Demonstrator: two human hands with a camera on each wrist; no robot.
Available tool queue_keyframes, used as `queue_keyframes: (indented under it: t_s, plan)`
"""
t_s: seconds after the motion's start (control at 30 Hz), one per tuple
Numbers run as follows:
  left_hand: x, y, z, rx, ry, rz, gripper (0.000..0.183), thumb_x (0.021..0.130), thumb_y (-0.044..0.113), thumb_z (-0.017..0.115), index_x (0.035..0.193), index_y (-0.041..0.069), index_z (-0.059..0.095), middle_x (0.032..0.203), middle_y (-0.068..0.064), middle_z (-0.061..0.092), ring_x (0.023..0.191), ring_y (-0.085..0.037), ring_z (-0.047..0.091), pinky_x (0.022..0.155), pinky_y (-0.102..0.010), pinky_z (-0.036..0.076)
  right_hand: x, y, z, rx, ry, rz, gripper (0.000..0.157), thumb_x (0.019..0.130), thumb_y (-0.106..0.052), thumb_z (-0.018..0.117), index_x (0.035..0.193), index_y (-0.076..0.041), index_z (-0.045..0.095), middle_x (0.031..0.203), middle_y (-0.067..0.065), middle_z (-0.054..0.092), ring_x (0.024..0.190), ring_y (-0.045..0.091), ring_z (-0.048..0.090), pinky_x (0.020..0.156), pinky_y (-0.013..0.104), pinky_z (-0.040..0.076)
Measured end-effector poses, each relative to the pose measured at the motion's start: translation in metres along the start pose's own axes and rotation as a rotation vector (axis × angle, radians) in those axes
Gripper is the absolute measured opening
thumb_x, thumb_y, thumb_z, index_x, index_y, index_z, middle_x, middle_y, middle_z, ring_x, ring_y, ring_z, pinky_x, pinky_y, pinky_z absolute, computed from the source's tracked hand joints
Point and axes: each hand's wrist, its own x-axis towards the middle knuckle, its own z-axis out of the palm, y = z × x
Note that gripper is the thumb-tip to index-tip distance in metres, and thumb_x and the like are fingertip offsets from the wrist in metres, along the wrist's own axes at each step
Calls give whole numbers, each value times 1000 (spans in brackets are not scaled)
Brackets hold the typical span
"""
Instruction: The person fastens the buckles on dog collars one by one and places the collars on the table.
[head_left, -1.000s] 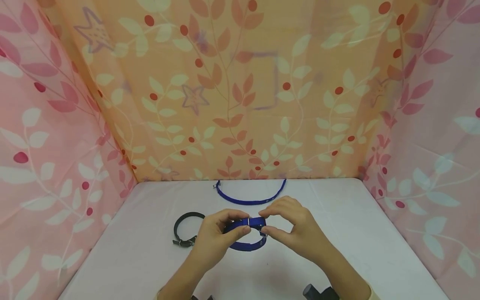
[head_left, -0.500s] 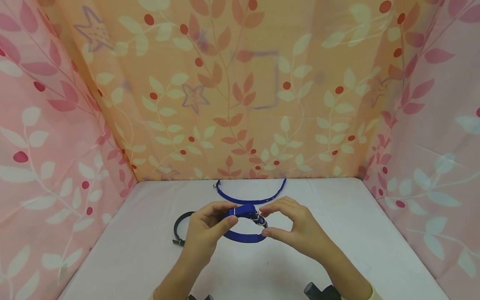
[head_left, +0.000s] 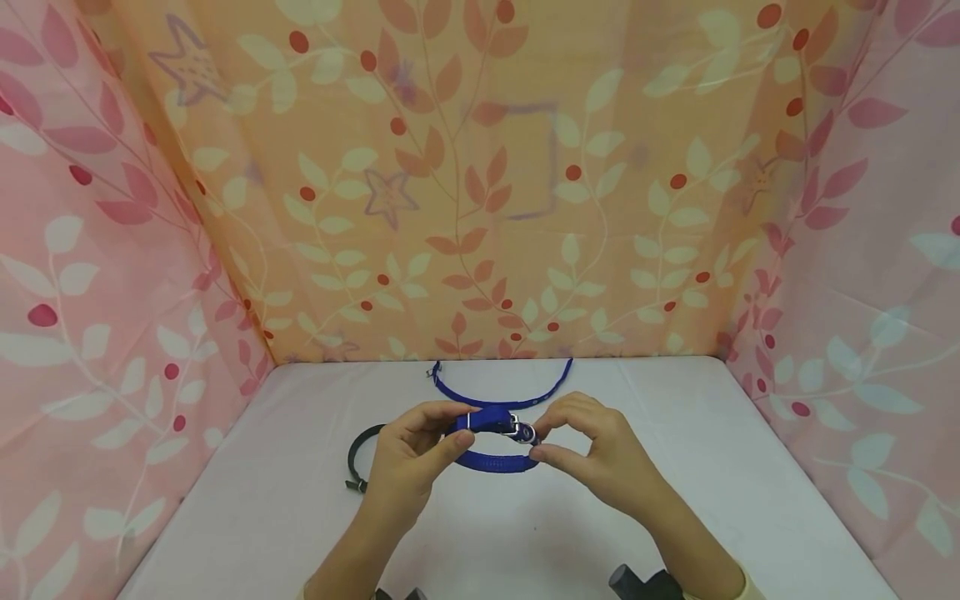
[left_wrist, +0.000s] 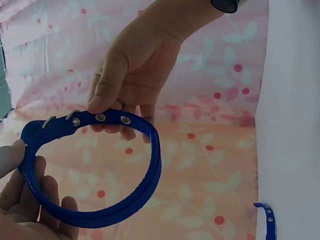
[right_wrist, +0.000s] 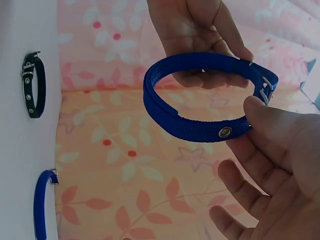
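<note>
A blue webbing collar (head_left: 491,462) is held up over the table as a closed loop. My left hand (head_left: 408,458) pinches its strap by the metal keeper between thumb and fingers. On the other side, my right hand (head_left: 603,450) pinches the strap beside the silver buckle (head_left: 516,427). Metal-rimmed eyelets show on the collar (left_wrist: 157,170) in the left wrist view, next to the right thumb. In the right wrist view, the collar (right_wrist: 190,131) hangs between both hands, and one eyelet shows near the right thumb.
A black buckled collar (head_left: 363,442) lies on the white table (head_left: 240,500), partly behind my left hand. Another blue collar (head_left: 498,405) lies curved at the back edge. Flowered curtains (head_left: 465,183) enclose the table at the back and sides.
The left hand has moved left and slightly up with the collar. The collar has turned, so its buckle shows between the hands. The right hand has shifted slightly rightward and remains at the strap.
</note>
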Motion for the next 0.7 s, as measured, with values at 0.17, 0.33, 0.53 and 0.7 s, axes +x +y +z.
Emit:
queue_keyframes:
  t_s: [0.17, 0.33, 0.53, 0.7]
  plan:
    - [1, 1, -3, 79, -16, 62, 25, 91, 10, 78, 115, 6, 71, 115, -9, 71, 113, -24, 67, 97, -28, 56, 1, 2, -3, 3, 28, -36, 23, 85, -21, 86, 101, -31, 74, 99, -17, 70, 103, 8, 63, 92, 28, 51]
    - [2, 1, -7, 122, -59, 142, 25, 93, 7, 75, 117, 5, 70, 116, -8, 72, 115, -23, 67, 103, -27, 52, 2, 4, -5, 13, 57, -82, 25, 83, -15, 87, 101, -28, 74, 98, -15, 70, 102, 10, 63, 93, 27, 50]
    - [1, 1, -10, 188, -84, 186, 23, 95, 8, 73, 117, 9, 70, 118, -3, 74, 116, -22, 67, 110, -27, 45, 2, 4, -6, 7, 74, -105, 27, 82, -12, 87, 101, -27, 74, 98, -14, 70, 103, 10, 63, 95, 25, 48]
    - [2, 2, -12, 246, -74, 190, 23, 95, 13, 73, 118, 15, 71, 120, 3, 74, 116, -20, 67, 108, -24, 46, 2, 4, -7, -6, 94, -126, 27, 81, -9, 87, 101, -25, 76, 98, -13, 71, 103, 11, 63, 95, 25, 47]
